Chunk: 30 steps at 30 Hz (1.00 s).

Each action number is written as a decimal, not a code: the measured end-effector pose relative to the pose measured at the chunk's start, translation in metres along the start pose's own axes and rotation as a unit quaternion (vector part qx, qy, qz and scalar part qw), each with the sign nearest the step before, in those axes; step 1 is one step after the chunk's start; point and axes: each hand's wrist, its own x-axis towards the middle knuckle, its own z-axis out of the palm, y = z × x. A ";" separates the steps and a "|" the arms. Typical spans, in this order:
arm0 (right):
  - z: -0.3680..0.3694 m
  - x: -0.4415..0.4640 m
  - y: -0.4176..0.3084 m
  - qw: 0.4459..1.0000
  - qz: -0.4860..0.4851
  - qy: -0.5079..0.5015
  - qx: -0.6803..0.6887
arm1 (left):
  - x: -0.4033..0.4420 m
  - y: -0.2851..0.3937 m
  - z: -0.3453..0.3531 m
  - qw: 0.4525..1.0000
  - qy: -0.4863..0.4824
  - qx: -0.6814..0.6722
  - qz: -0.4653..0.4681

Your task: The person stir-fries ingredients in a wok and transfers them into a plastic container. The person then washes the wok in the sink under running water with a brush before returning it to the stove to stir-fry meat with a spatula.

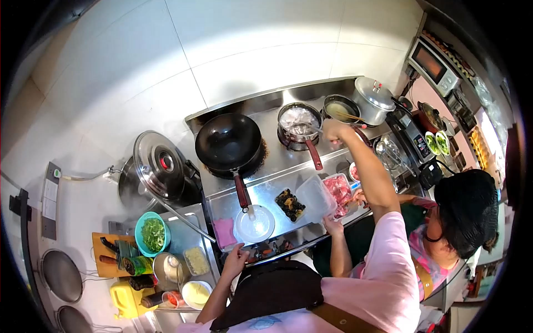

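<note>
My right hand (335, 131) is stretched over the stove, closed around a slim metal utensil (313, 127). Its far end dips into a small saucepan (300, 123) of bubbling, whitish liquid; the utensil's head is hidden there. Down by the stove's front edge, my left hand (236, 258) hangs near the control knobs with its fingers loosely apart and nothing visible in them. A translucent lid or plate (255, 223) lies above it on the steel top, next to a pink cloth (224, 232). A black wok (228, 142) rests on the left burner.
On my right a co-worker's hands (333, 226) hold a clear plastic container (315, 197) beside raw meat (337, 187). Dark food (290, 205) lies nearby. A lidded steel pot (374, 100) stands back right; a large lidded pot (159, 165) and turquoise bowl (165, 220) of greens stand left.
</note>
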 end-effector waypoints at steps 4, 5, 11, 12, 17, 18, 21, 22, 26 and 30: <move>-0.026 -0.019 -0.024 0.998 -0.028 0.010 -0.061 | 0.004 -0.022 0.006 1.000 -0.011 0.014 0.014; -0.022 -0.022 -0.030 0.995 -0.040 0.037 -0.079 | 0.006 -0.027 0.009 1.000 -0.012 0.013 0.013; 0.008 -0.011 -0.017 0.979 -0.051 0.070 -0.186 | 0.007 -0.013 0.011 1.000 -0.016 -0.012 0.014; 0.000 -0.025 -0.021 0.978 -0.041 0.059 -0.194 | 0.004 -0.013 0.011 1.000 -0.014 -0.019 0.014; -0.033 0.001 -0.003 0.981 0.017 0.000 -0.191 | 0.002 -0.033 0.008 1.000 -0.001 0.009 -0.001; -0.035 0.002 -0.003 0.986 0.025 -0.009 -0.167 | 0.001 -0.036 0.009 1.000 0.001 0.005 -0.006; -0.012 0.025 -0.004 0.987 0.012 0.076 -0.142 | -0.001 -0.041 0.010 1.000 -0.008 -0.006 -0.008; 0.001 0.028 -0.005 0.978 -0.011 0.143 -0.150 | -0.002 -0.036 0.009 1.000 -0.012 -0.003 -0.003; 0.055 0.050 0.001 0.979 -0.011 0.181 -0.091 | 0.001 -0.024 0.012 1.000 -0.015 0.017 0.020; 0.035 0.023 -0.007 0.983 -0.019 0.100 -0.151 | 0.001 -0.019 0.005 1.000 -0.012 0.007 0.008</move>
